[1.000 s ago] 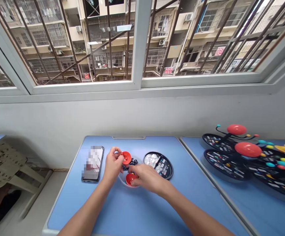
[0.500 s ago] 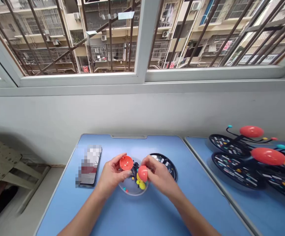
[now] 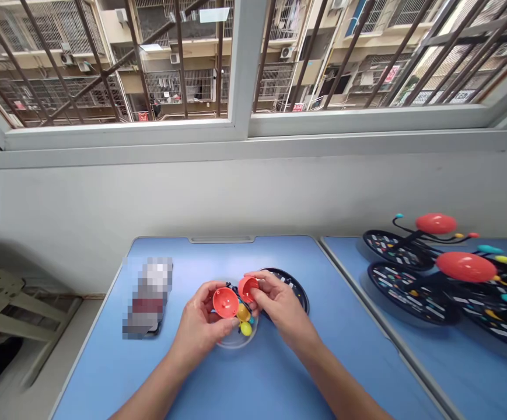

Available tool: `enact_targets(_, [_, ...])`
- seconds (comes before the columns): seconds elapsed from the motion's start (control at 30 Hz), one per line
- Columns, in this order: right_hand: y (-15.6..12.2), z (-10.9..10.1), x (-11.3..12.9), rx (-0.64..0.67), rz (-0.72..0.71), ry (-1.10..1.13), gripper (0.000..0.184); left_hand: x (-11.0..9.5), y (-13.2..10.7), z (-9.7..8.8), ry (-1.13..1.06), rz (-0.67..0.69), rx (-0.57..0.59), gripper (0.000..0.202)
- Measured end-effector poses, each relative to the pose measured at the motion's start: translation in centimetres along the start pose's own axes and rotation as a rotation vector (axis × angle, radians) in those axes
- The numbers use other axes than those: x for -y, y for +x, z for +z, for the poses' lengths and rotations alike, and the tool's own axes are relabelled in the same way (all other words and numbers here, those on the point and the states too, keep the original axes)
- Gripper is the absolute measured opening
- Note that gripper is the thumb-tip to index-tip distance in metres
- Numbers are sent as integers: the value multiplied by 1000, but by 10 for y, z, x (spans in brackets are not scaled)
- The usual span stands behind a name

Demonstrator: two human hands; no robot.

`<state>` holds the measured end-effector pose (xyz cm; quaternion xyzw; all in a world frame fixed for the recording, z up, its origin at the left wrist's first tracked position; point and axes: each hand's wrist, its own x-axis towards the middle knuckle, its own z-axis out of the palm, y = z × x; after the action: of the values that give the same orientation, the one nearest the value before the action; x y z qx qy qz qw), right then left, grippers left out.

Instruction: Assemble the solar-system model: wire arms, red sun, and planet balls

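My left hand (image 3: 198, 326) grips a red plastic half-sphere (image 3: 226, 303), its hollow side facing up toward me. In my right hand (image 3: 278, 300) is a second red half-sphere (image 3: 248, 289), pinched between thumb and fingers, with its hollow side also showing. The two halves are apart, close side by side. Below them sits a clear round dish (image 3: 234, 343) with yellow balls (image 3: 245, 328), a blue piece and dark parts in it, partly hidden by my hands. Behind my right hand lies a black patterned disc (image 3: 297, 290), partly covered.
A phone-like object (image 3: 148, 300), blurred, lies at the left of the blue table (image 3: 218, 391). On the adjoining right table stand several assembled models with red domes (image 3: 466, 267) and black disc bases (image 3: 411, 291). A wall and barred window rise behind.
The right half-sphere has turned from its rounded outside to its hollow side. The left half-sphere is tilted more toward me. The whole view has shifted slightly.
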<state>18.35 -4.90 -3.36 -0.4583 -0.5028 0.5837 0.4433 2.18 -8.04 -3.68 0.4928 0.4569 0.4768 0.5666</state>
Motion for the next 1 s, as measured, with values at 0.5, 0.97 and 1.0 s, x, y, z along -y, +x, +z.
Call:
enact_targets(0.5, [-6,2,5,131,137,298,26,1,5,-3,-98,-62,-23,61])
enact_targets(0.97, [-9,-4,7,223,28,352,50,-8,-1,-2,-248,-104,105,74])
enact_targets(1.0, [-9,-4,7,221,19,322,49,-9,-2,-3,-256,-102,133,73])
